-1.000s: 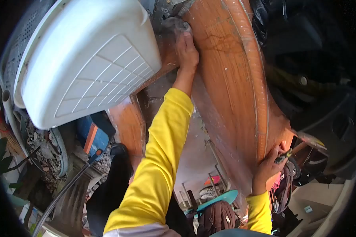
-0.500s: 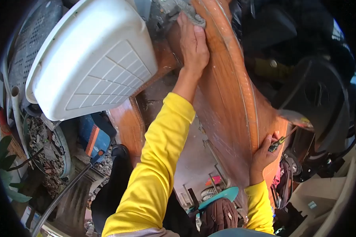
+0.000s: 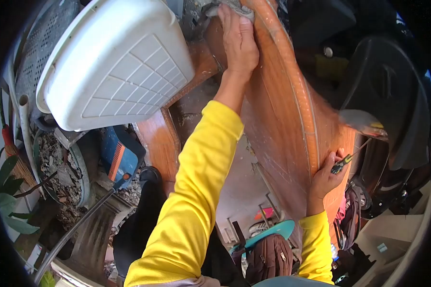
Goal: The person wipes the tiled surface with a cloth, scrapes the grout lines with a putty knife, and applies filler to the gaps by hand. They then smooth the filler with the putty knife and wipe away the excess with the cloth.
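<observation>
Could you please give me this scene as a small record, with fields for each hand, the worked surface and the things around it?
Left hand: the left hand is over a grey cloth, fingers extended
Right hand: the right hand grips a screwdriver-like tool, thin shaft pointing up and right in the picture
Surface: brown wood-look surface with a raised, curved edge
Sleeves: yellow
Picture left: white tub, gridded underside showing; below it, a blue dustpan-like item
Picture bottom: brown backpack

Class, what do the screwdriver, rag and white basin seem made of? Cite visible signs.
Screwdriver: yellow-black handle, perhaps smooth plastic; thin shaft, likely metal. Rag: matt grey fabric, from its folds; fibre unclear. White basin: probably smooth plastic, given its moulded grid.
</observation>
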The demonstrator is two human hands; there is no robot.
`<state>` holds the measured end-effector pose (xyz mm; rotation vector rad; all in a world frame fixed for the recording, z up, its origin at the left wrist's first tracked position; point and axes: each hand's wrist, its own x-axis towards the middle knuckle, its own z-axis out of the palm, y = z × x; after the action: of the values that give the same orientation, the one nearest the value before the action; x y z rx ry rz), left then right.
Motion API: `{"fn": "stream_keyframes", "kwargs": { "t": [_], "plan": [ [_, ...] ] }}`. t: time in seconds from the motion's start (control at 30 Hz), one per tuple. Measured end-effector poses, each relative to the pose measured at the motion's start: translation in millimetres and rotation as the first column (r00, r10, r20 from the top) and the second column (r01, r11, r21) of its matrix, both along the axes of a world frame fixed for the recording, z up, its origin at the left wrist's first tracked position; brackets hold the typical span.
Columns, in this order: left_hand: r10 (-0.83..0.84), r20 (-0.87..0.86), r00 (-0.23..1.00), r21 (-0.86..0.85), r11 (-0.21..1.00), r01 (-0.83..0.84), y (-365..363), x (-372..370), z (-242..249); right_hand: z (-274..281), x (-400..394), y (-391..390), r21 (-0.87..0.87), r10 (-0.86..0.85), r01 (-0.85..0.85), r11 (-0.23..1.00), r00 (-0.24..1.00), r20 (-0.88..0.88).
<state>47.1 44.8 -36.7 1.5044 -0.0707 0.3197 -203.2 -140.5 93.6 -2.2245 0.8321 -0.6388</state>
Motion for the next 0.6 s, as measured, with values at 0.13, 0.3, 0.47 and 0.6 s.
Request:
{"fn": "stream_keyframes", "kwargs": {
  "t": [0.13,0.3,0.47,0.6],
  "plan": [
    [-0.017,-0.275,0.961,-0.145,0.989,-0.024,-47,-99,0,2,1,1,-0.046,0.001,-0.002,0.999,1.000,-0.029],
    [-0.063,-0.265,0.962,-0.107,0.994,0.036,-48,-130,-13,2,4,6,-0.085,0.046,-0.044,0.995,0.999,0.015],
    [0.152,-0.475,0.867,-0.122,0.964,-0.236,-13,19,-106,-1,-2,-3,-0.027,0.024,-0.024,0.999,1.000,0.005],
    [-0.080,-0.524,0.848,-0.388,0.909,-0.154,-2,24,-122,2,2,3,-0.062,0.022,-0.022,0.998,1.000,-0.009]
  ]
}}
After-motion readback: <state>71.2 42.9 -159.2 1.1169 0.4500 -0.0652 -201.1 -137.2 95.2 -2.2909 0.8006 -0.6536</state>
